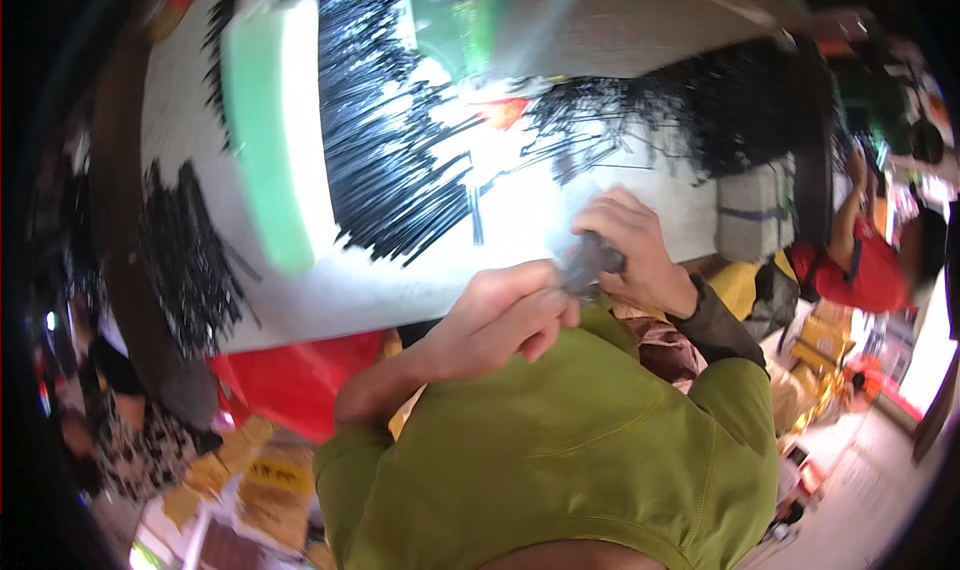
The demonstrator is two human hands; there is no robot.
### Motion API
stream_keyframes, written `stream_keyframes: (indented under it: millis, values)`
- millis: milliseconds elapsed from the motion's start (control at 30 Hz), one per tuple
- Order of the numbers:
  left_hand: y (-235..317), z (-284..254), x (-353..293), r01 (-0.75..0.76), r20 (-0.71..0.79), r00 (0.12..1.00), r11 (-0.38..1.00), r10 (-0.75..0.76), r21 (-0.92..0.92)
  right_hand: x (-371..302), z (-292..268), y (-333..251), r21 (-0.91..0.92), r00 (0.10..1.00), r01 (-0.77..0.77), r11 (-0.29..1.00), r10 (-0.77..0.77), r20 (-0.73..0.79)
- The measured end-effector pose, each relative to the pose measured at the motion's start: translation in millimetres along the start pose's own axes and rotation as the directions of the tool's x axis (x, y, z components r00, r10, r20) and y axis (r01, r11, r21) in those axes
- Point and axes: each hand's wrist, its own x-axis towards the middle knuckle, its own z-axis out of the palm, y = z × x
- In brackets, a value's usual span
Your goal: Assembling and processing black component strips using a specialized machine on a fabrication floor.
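Note:
My left hand point(505, 315) and my right hand point(632, 245) meet in front of my chest, close to the table's near edge. Between them is a small dark grey object point(592, 260), smeared by motion, whose kind I cannot make out. The fingers of my left hand are closed at its left end. My right hand curls round its other side, thumb low. Beyond my hands, many thin black strips point(395, 170) lie fanned on the white table point(400, 295). One short black piece point(476, 210) lies apart from them.
A green and white long block point(270, 135) stands at the left, beside another black bundle point(190, 260). More strips point(740, 105) pile up at the far right, near a strapped grey box point(752, 212). An orange-red piece point(503, 112) lies midway. A person in red point(865, 260) is at the right.

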Motion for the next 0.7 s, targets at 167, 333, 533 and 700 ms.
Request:
stream_keyframes:
  millis: [167,333,533,700]
  values:
    - [-15,4,6,-0.033,-0.239,0.97,0.996,0.051,0.079,-16,-22,3,-0.531,0.999,-0.044,0.846,0.05,-0.005]
    - [-24,20,26,-0.309,-0.388,0.903,0.908,0.187,-0.283,-44,-56,-14,-0.369,0.95,-0.236,0.899,0.134,-0.281]
    - [-22,-11,34,-0.243,-0.383,0.92,0.892,0.086,-0.382,-91,-128,12,-0.555,0.649,-0.735,0.389,0.167,-0.743]
    - [-34,-9,44,-0.026,-0.249,0.961,0.861,-0.118,-0.508,-112,-157,47,-0.599,0.584,-0.797,0.076,0.346,-0.734]
